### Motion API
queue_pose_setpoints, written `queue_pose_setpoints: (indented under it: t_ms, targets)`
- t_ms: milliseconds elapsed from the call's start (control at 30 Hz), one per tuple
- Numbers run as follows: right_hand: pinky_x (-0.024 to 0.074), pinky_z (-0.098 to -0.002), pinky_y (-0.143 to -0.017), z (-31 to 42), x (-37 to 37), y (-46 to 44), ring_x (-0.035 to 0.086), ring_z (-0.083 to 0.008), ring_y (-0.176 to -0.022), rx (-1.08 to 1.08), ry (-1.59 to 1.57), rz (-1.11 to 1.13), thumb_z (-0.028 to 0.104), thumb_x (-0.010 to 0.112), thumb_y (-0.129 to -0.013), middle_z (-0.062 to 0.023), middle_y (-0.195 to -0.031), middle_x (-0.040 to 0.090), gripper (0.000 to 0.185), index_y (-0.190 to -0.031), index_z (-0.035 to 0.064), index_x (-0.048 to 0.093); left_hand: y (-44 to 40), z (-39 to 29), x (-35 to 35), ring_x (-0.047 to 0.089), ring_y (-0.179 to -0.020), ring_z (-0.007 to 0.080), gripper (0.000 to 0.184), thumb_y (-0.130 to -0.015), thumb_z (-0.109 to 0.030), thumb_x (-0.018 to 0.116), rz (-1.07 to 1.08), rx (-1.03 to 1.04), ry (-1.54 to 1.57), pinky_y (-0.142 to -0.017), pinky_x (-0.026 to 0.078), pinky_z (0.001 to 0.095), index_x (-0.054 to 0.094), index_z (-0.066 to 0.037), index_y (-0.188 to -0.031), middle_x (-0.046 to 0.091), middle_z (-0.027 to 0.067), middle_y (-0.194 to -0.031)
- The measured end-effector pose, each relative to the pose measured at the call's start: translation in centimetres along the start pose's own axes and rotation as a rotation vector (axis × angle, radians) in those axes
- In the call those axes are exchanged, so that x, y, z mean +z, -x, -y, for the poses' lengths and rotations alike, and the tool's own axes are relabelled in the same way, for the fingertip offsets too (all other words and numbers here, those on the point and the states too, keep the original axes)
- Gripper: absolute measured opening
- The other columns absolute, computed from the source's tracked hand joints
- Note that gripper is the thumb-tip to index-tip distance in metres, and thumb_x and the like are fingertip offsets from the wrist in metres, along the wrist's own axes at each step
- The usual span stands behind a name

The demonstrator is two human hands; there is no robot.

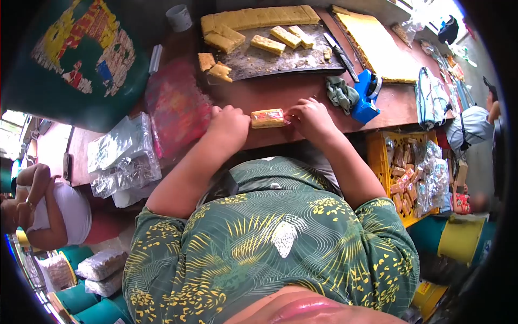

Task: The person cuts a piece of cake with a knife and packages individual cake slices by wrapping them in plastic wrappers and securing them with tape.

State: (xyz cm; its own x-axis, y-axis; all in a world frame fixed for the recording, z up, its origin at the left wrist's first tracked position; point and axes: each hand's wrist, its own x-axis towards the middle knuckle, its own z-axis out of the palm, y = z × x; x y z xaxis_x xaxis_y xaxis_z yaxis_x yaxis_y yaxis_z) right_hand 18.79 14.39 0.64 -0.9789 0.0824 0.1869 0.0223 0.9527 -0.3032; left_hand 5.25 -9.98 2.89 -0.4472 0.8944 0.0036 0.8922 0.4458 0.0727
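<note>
A cake slice in a clear wrapper with a red printed label (267,118) lies level between my hands, just over the table's near edge. My left hand (231,125) is closed with curled fingers at its left end. At the other end, my right hand (312,120) pinches the wrapper. Beyond them, a dark tray (253,65) bears a row of uncut yellow cake (259,19) and several loose cut slices (268,45). A knife (341,56) rests along the tray's right side. Right of my hands stands a blue tape dispenser (367,97) beside a crumpled grey-green cloth (341,93).
Another sheet of cake (377,46) lies at the back right. Clear plastic bags (124,148) and a red plastic sheet (178,102) are on the left. A yellow crate (380,154) of wrapped slices stands low on the right. A seated person (59,208) is at far left.
</note>
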Motion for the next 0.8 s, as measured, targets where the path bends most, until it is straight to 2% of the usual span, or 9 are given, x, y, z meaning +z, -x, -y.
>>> queue_pose_setpoints:
  t_ms: [133, 233, 333, 467, 500, 600, 633, 733, 800]
  targets:
    - [0.0548, -0.0425, -0.085, 2.0, 0.5, -0.7, 0.067, -0.0282, -0.097, 0.022, 0.144, -0.07, 0.019, 0.071, -0.086, -0.0051, -0.094, 0.07, 0.012, -0.094, 0.0163, 0.08, -3.1, 1.4, -2.3, 0.066, -0.106, 0.031, 0.017, -0.09, -0.02, 0.069, 0.162, -0.164, 0.19, -0.094, 0.047, 0.0507, 0.082, -0.018, -0.101, 0.073, 0.0063, -0.1]
    - [0.0532, -0.043, -0.089, 2.8, 1.2, 0.4, 0.064, -0.0288, -0.107, 0.011, 0.202, -0.07, 0.018, 0.069, -0.082, -0.0064, -0.102, 0.068, 0.023, -0.102, 0.0147, 0.078, -2.9, 0.8, -0.9, 0.061, -0.112, 0.0292, 0.029, -0.089, -0.024, 0.072, -0.135, -0.097, -0.021, -0.099, 0.045, 0.0506, 0.079, -0.016, -0.116, 0.07, 0.0057, -0.107]
    - [0.0513, -0.0452, -0.093, 4.6, 1.5, 2.7, 0.058, -0.0299, -0.113, 0.051, 0.169, -0.045, 0.037, 0.071, -0.089, -0.0089, -0.122, 0.062, 0.049, -0.131, 0.0117, 0.067, -0.4, -0.4, 3.7, 0.058, -0.106, 0.0292, 0.038, -0.091, -0.027, 0.068, -0.443, 0.009, -0.11, -0.094, 0.044, 0.0458, 0.073, -0.009, -0.124, 0.064, 0.0118, -0.103]
    - [0.0447, -0.0478, -0.105, 5.0, 2.3, 4.2, 0.05, -0.0369, -0.127, 0.047, 0.187, -0.039, 0.057, 0.064, -0.095, -0.0171, -0.138, 0.053, 0.08, -0.15, 0.0003, 0.05, -2.0, -1.9, 3.2, 0.063, -0.105, 0.0263, 0.04, -0.099, -0.023, 0.067, -0.416, -0.083, 0.718, -0.089, 0.05, 0.039, 0.065, -0.001, -0.132, 0.066, 0.0115, -0.11]
    - [0.0414, -0.0485, -0.111, 5.3, 2.0, 3.9, 0.047, -0.041, -0.134, 0.11, 0.072, -0.026, 0.052, 0.068, -0.095, -0.021, -0.145, 0.049, 0.083, -0.152, -0.0033, 0.045, -3.8, -1.4, 4.4, 0.066, -0.105, 0.0192, 0.036, -0.103, -0.023, 0.066, -0.295, -0.253, 1.376, -0.095, 0.051, 0.0297, 0.064, 0.0, -0.132, 0.068, 0.008, -0.121]
    - [0.0397, -0.05, -0.112, 4.0, 2.5, 2.7, 0.047, -0.0418, -0.134, 0.047, -0.205, -0.417, 0.041, 0.072, -0.095, -0.023, -0.147, 0.048, 0.082, -0.154, -0.0062, 0.04, -4.7, -1.5, 4.2, 0.066, -0.103, 0.0163, 0.029, -0.103, -0.016, 0.064, -0.07, -0.361, 1.906, -0.1, 0.051, 0.0289, 0.064, 0.0, -0.128, 0.069, 0.0036, -0.121]
    - [0.0426, -0.0477, -0.111, 3.8, 1.4, 2.2, 0.052, -0.0422, -0.128, 0.007, -0.376, -0.485, 0.027, 0.076, -0.093, -0.0246, -0.143, 0.052, 0.076, -0.153, -0.0047, 0.042, -4.8, -1.9, 5.2, 0.067, -0.103, 0.0165, 0.027, -0.1, -0.007, 0.061, -0.118, -0.18, 1.737, -0.1, 0.051, 0.0295, 0.065, -0.001, -0.126, 0.069, 0.0059, -0.12]
    - [0.0468, -0.044, -0.104, 2.3, -0.9, 2.5, 0.061, -0.0291, -0.117, -0.134, -0.26, -0.452, 0.025, 0.08, -0.088, -0.0087, -0.126, 0.068, 0.051, -0.136, 0.0136, 0.067, -5.2, -2.9, 5.6, 0.065, -0.108, 0.0184, 0.034, -0.092, 0.0, 0.061, -0.472, 0.061, 0.817, -0.101, 0.051, 0.0312, 0.065, 0.0, -0.126, 0.069, 0.0101, -0.12]
    - [0.0465, -0.0431, -0.102, 2.0, 0.1, 3.9, 0.062, -0.025, -0.115, -0.208, -0.045, -0.432, 0.026, 0.079, -0.087, -0.0023, -0.123, 0.069, 0.044, -0.13, 0.0207, 0.072, -5.2, -2.3, 5.0, 0.06, -0.121, 0.026, 0.047, -0.085, -0.005, 0.067, -0.363, 0.116, 0.764, -0.107, 0.047, 0.0368, 0.065, -0.002, -0.133, 0.066, 0.0141, -0.13]
